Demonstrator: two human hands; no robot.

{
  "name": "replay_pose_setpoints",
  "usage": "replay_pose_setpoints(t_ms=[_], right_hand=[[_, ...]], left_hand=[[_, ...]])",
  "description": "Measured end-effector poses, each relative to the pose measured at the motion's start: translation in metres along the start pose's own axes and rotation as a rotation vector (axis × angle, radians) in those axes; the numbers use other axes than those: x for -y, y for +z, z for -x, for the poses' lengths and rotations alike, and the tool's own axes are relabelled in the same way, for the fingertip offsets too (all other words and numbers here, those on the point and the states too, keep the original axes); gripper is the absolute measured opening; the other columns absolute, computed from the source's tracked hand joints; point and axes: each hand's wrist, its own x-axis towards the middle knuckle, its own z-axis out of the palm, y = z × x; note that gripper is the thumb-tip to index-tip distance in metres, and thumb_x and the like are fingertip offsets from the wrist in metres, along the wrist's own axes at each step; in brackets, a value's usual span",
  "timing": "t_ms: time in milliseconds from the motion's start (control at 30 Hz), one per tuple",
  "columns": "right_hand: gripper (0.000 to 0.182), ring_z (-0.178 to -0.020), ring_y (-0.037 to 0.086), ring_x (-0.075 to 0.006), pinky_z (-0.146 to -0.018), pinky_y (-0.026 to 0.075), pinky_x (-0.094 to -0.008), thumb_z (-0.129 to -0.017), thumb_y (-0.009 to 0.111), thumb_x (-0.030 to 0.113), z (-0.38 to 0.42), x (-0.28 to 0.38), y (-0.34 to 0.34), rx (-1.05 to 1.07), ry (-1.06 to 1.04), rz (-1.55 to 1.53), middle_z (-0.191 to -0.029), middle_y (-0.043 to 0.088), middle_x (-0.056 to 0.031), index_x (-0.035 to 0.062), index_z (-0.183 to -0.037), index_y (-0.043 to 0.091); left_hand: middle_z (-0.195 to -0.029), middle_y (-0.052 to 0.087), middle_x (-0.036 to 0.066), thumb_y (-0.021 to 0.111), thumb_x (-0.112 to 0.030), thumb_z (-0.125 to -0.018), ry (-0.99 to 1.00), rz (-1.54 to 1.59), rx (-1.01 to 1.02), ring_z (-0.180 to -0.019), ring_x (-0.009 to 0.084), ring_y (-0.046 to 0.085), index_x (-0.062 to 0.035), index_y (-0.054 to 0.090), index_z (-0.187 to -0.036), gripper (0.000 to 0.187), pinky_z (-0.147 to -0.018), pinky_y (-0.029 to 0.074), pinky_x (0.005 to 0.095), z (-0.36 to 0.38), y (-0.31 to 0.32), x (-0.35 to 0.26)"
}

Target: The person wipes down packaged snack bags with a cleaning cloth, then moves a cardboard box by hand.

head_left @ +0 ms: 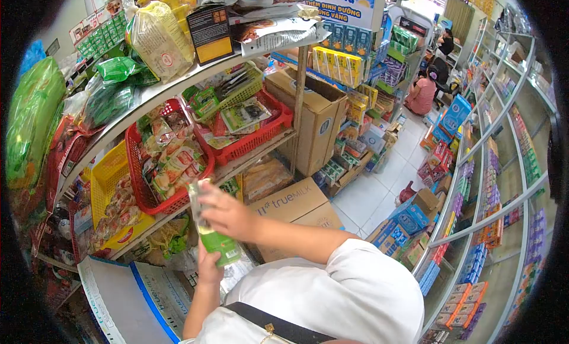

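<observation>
In front of my chest I hold a green and clear plastic packet [220, 247] with a barcode near its lower edge. My left hand [209, 266] is closed around the packet's lower side, the thumb pressed on its front. My right hand [228, 212] has its fingers bent over the clear upper part, hiding much of it. Just beyond the hands, a red basket [138, 187] of small food packets stands on the shelf. Another red basket [253, 144] sits beside it with flat packets inside.
A cardboard carton [290, 203] lies close past my right forearm, and a tall open carton [320, 136] stands behind it. Left of the red baskets is a yellow basket [112, 166]. Glass-fronted shelves [474, 225] line the right side. A seated person [422, 94] is down the tiled aisle [379, 187].
</observation>
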Motion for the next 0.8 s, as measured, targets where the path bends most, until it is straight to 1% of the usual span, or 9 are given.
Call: replay_pose_setpoints(t_ms=[133, 267, 300, 400, 500, 533, 633, 700, 800], right_hand=[[0.022, -0.125, 0.031, -0.0404, -0.101, 0.031, -0.0458, -0.071, 0.063, 0.003, -0.009, -0.011, -0.006, -0.07, 0.153, -0.08, -0.12, 0.046, -0.0148, 0.0057, -0.092, 0.057], [0.02, -0.126, 0.029, -0.0394, -0.101, 0.031, -0.0458, -0.072, 0.063, 0.004, 0.022, 0.024, 0.014, 0.092, 0.027, -0.232, -0.12, 0.046, -0.0143, 0.0051, -0.092, 0.057], [0.019, -0.127, 0.029, -0.0391, -0.101, 0.031, -0.0458, -0.073, 0.063, 0.004, 0.03, 0.03, 0.019, 0.169, 0.0, -0.317, -0.121, 0.046, -0.0143, 0.0048, -0.091, 0.057], [0.018, -0.126, 0.028, -0.0412, -0.101, 0.031, -0.0462, -0.074, 0.062, 0.003, 0.033, 0.031, 0.025, 0.168, 0.007, -0.365, -0.122, 0.043, -0.0154, 0.0036, -0.09, 0.057], [0.016, -0.127, 0.027, -0.043, -0.101, 0.03, -0.0459, -0.074, 0.061, 0.002, 0.02, 0.022, 0.023, 0.054, 0.037, -0.309, -0.124, 0.042, -0.0159, 0.0031, -0.09, 0.057], [0.015, -0.127, 0.026, -0.0428, -0.102, 0.03, -0.0457, -0.075, 0.06, 0.002, 0.012, 0.019, 0.02, -0.018, 0.044, -0.261, -0.124, 0.042, -0.016, 0.0032, -0.09, 0.057], [0.015, -0.128, 0.026, -0.0413, -0.102, 0.029, -0.045, -0.076, 0.057, 0.002, -0.007, 0.017, 0.006, -0.114, 0.134, -0.256, -0.124, 0.043, -0.0166, 0.0038, -0.09, 0.057], [0.015, -0.128, 0.027, -0.0406, -0.102, 0.028, -0.045, -0.076, 0.056, 0.002, -0.004, 0.017, 0.009, -0.105, 0.252, -0.336, -0.124, 0.043, -0.0168, 0.0038, -0.09, 0.057], [0.014, -0.128, 0.027, -0.04, -0.102, 0.027, -0.0442, -0.077, 0.055, 0.001, 0.012, 0.024, 0.008, 0.01, 0.196, -0.366, -0.125, 0.043, -0.0166, 0.0039, -0.091, 0.057]], left_hand=[[-0.121, 0.044, 0.011, 0.048, -0.007, -0.064, 0.024, -0.113, -0.072, -0.109, 0.023, 0.047, -0.0037, 0.025, -0.134, 0.073, -0.095, 0.037, 0.0345, 0.007, 0.024, 0.0], [-0.121, 0.045, 0.01, 0.047, -0.01, -0.071, 0.221, 0.0, -0.216, -0.108, 0.022, 0.048, -0.0069, 0.028, -0.131, 0.063, -0.091, 0.041, 0.0333, -0.007, 0.027, -0.013], [-0.119, 0.047, 0.011, 0.046, -0.017, -0.076, 0.183, 0.154, -0.264, -0.107, 0.0231, 0.049, -0.0078, 0.033, -0.128, 0.054, -0.09, 0.043, 0.0333, -0.011, 0.01, -0.014], [-0.116, 0.05, 0.01, 0.046, -0.043, -0.084, 0.189, 0.138, -0.031, -0.106, 0.0238, 0.051, -0.0084, 0.041, -0.122, 0.052, -0.09, 0.044, 0.0375, -0.016, -0.031, -0.026], [-0.12, 0.05, 0.008, 0.046, -0.054, -0.082, 0.04, 0.212, -0.206, -0.104, 0.0247, 0.053, -0.0111, 0.039, -0.126, 0.062, -0.089, 0.044, 0.041, -0.006, -0.009, -0.024], [-0.119, 0.05, 0.006, 0.051, -0.062, -0.076, 0.015, 0.138, -0.115, -0.106, 0.0237, 0.052, -0.0128, 0.04, -0.125, 0.071, -0.09, 0.044, 0.0408, -0.002, 0.002, -0.02], [-0.119, 0.049, 0.006, 0.056, -0.064, -0.07, -0.141, 0.112, 0.172, -0.108, 0.0217, 0.051, -0.0123, 0.039, -0.126, 0.078, -0.089, 0.045, 0.0403, 0.002, -0.019, 0.017], [-0.122, 0.046, 0.006, 0.063, -0.053, -0.072, -0.055, 0.091, 0.139, -0.109, 0.0204, 0.049, -0.012, 0.034, -0.13, 0.076, -0.09, 0.044, 0.0377, -0.002, -0.009, 0.016], [-0.123, 0.044, 0.008, 0.063, -0.039, -0.078, 0.026, -0.02, -0.001, -0.11, 0.0205, 0.048, -0.0115, 0.029, -0.133, 0.07, -0.092, 0.043, 0.0365, -0.015, 0.011, -0.007]])
